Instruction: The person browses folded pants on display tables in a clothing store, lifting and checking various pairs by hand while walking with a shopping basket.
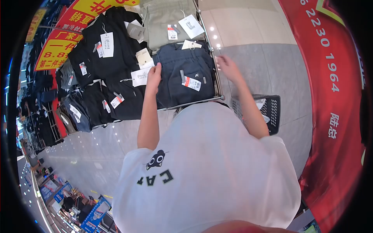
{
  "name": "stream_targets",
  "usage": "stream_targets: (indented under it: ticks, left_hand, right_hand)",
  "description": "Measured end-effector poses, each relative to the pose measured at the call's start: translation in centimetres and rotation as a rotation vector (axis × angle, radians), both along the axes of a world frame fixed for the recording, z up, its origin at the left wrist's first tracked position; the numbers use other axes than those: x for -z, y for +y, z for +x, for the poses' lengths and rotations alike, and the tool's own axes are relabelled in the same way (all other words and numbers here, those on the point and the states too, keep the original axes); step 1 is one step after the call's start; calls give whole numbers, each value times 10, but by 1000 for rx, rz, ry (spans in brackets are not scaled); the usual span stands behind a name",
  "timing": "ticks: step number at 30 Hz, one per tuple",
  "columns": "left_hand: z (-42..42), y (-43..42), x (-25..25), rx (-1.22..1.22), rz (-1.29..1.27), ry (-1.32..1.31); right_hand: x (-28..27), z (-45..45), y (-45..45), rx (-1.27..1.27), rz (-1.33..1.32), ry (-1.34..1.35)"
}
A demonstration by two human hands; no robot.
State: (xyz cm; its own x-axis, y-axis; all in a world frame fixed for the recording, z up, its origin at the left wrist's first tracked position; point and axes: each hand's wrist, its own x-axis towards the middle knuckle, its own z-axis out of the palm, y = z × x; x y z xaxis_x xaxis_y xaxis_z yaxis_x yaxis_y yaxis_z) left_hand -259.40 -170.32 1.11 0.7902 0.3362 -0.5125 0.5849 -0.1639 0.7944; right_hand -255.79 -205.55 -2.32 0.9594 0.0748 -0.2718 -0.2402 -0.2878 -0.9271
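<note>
Folded navy trousers (175,80) lie on the display stand in front of me, with a red and white price sticker (191,83) on them. My left hand (154,79) is at their left edge, its fingers closed on the fabric beside a white hang tag (140,77). To the right, just outside the metal rail (216,73), my right hand (229,69) has its fingers apart and holds nothing. Grey-green trousers (159,23) with tags lie behind the navy ones.
Black trousers (116,83) with several tags fill the left of the stand. Yellow and red signs (58,48) stand at its far left. A dark perforated basket (274,112) sits on the tiled floor at right, near a red banner (330,163).
</note>
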Motion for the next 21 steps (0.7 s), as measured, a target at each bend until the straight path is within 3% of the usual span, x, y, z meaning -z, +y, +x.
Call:
stream_targets:
  ticks: [4,6,7,10,12,13,15,19,21]
  left_hand:
    - [4,-2,24,-28,90,-98]
    - [5,1,25,-3,72,-76]
    - [5,2,24,0,71,-79]
    - [15,-4,3,-10,130,-160]
    - [29,1,-3,262,557,-546]
    - [40,4,-5,269,552,-552]
    - [57,7,-12,685,780,-735]
    - [72,6,-25,766,672,-504]
    - [72,7,-25,785,640,-555]
  right_hand:
    - [19,4,75,-33,-17,-52]
    - [31,0,88,-24,-326,-236]
    - [35,2,88,-21,-328,-238]
    - [-20,15,84,-10,-316,-233]
    - [-8,19,86,-65,-403,-335]
    - [-1,21,85,-126,-487,-434]
    - [-7,22,85,-120,-483,-397]
    - [-7,32,81,-185,-430,-424]
    - [-5,39,79,-222,-448,-445]
